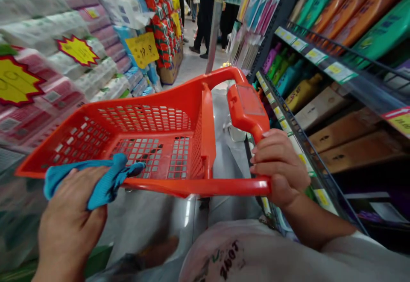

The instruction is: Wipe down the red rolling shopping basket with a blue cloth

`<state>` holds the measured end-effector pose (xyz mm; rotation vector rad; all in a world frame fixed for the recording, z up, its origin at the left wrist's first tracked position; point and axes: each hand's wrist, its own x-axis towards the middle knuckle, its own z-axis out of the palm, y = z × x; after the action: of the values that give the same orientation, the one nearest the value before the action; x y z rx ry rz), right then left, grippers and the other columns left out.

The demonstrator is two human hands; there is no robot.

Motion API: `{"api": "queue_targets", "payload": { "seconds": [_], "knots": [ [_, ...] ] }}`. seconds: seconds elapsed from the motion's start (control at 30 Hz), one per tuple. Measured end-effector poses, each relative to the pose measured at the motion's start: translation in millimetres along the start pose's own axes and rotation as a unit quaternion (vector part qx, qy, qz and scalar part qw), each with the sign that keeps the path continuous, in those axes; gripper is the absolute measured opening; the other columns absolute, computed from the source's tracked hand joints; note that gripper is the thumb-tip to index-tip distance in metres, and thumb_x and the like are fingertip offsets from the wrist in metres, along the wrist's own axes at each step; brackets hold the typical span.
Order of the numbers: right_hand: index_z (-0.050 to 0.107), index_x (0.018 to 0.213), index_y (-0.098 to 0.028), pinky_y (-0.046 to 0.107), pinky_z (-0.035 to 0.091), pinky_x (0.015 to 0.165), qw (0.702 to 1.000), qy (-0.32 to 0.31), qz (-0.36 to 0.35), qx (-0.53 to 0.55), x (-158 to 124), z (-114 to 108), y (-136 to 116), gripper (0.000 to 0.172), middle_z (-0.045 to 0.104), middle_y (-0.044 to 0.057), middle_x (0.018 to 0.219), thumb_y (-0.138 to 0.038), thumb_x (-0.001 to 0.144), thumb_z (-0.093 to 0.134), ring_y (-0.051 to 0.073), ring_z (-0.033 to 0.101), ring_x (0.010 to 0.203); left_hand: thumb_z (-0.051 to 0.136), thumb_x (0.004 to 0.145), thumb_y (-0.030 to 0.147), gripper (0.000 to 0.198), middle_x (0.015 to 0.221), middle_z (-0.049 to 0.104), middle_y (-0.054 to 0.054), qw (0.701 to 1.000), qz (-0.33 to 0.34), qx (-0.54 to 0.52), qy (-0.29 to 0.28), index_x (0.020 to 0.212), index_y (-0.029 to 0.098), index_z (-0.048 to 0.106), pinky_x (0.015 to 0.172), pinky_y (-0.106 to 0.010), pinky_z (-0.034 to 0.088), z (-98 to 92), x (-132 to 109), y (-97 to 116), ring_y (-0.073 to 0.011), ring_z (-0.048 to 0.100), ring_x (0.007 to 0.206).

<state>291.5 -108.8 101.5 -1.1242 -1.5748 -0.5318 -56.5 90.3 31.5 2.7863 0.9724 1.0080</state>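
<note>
Steadying in a store aisle (pixel 195 60), beside a shelf (pixel 315 55), an orange cart (pixel 166 186), the right grip (pixel 278 166) clamps its rim near the handle (pixel 248 107), fingers wrapped firmly for control, while the left grip (pixel 70 218), closed on a blue cloth (pixel 99 188), lies just by the rim.

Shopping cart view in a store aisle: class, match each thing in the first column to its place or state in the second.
Column one:
1. left hand
2. right hand
3. blue cloth
4. 19.9 price card

Column two:
A. yellow, beside the stacked packs
B. closed round the red cart's handle
C. bunched in a hand
D. holding the blue cloth

Right pairs: 1-D, 2-B, 3-C, 4-A.
</note>
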Motion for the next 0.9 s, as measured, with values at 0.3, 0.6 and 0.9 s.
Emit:
{"api": "queue_targets", "payload": {
  "seconds": [0.3,0.6,0.9],
  "knots": [
    [0.071,0.09,-0.024,0.057,0.047,0.103,0.99,0.029,0.112,-0.079,4,19,8,0.036,0.073,0.005,0.095,-0.022,0.1,0.036,0.026,0.069,0.101,0.046,0.077,0.011,0.065,0.129,0.065,-0.012,0.999,0.006,0.025,0.036,0.141,0.018,0.051,0.117,-0.056,0.039,4.4,-5,84,-0.0306,0.059,0.124],
    [0.069,0.111,-0.02,0.064,0.023,0.121,0.981,-0.148,0.028,-0.119,2,49,-28,0.019,0.074,0.007,0.112,-0.018,0.096,0.059,0.028,0.064,0.113,0.043,0.084,0.005,0.065,0.133,0.066,-0.01,0.993,-0.086,0.063,0.059,0.147,0.02,0.045,0.12,-0.052,0.033,8.0,-20,106,-0.0241,0.057,0.128],
    [0.073,0.113,-0.021,0.056,0.03,0.113,0.972,-0.184,-0.045,-0.138,-9,111,-25,0.023,0.076,0.006,0.103,-0.031,0.095,0.062,0.027,0.065,0.097,0.038,0.09,0.003,0.066,0.142,0.061,-0.009,0.984,-0.088,0.135,0.078,0.154,0.019,0.037,0.122,-0.046,0.026,10.4,-56,99,-0.0211,0.044,0.143]
  ]
}}
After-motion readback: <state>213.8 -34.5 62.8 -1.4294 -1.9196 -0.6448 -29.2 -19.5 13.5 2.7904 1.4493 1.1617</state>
